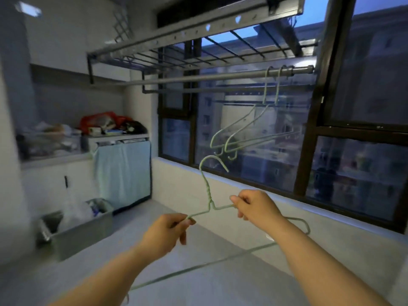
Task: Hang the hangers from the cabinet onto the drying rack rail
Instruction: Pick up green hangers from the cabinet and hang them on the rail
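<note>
Head view: green wire hanger [208, 195] is up in front, hook on top and curling over to the right, with both hands on it. Left grip [167, 230] is clamped on the left shoulder wire just beside the twisted neck, and right grip [256, 206] is pinched tight on the right shoulder wire. The hanger sits well under the drying rack rail [198, 77], its hook just below two hung hangers [265, 91] dangling near the rail's right end, in front of the window [353, 173]. Off left there's a white cabinet [55, 186], a blue cloth [123, 171] and a grey bin [88, 235]
</note>
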### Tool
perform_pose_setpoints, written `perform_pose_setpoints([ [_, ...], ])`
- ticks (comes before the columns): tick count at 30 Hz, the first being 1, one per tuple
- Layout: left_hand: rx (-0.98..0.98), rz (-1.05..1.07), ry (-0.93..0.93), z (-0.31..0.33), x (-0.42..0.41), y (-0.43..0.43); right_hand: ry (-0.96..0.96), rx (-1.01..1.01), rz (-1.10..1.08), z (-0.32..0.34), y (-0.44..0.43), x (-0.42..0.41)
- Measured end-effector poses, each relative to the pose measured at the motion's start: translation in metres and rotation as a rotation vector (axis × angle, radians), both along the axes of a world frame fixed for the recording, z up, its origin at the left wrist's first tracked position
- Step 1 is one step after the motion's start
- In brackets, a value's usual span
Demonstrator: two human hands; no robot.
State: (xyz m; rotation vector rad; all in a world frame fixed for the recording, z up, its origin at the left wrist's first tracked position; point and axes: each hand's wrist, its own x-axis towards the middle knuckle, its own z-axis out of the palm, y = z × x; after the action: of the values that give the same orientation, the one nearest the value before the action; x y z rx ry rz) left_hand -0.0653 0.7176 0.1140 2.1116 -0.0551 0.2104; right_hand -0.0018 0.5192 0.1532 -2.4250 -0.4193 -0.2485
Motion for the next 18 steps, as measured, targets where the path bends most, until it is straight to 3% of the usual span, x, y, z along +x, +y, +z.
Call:
perform_pose_setpoints([
  [5,0.050,0.208,-0.028,0.013,-0.021,0.069,-0.092,-0.106,0.111,0.033,0.062,0.000],
  [10,0.179,0.347,-0.025,0.033,-0.006,0.117,-0.258,-0.023,0.138,0.086,0.089,0.024],
  [18,0.114,0.341,-0.101,0.092,0.083,0.126,-0.704,-0.007,-0.060,0.178,0.072,0.090],
])
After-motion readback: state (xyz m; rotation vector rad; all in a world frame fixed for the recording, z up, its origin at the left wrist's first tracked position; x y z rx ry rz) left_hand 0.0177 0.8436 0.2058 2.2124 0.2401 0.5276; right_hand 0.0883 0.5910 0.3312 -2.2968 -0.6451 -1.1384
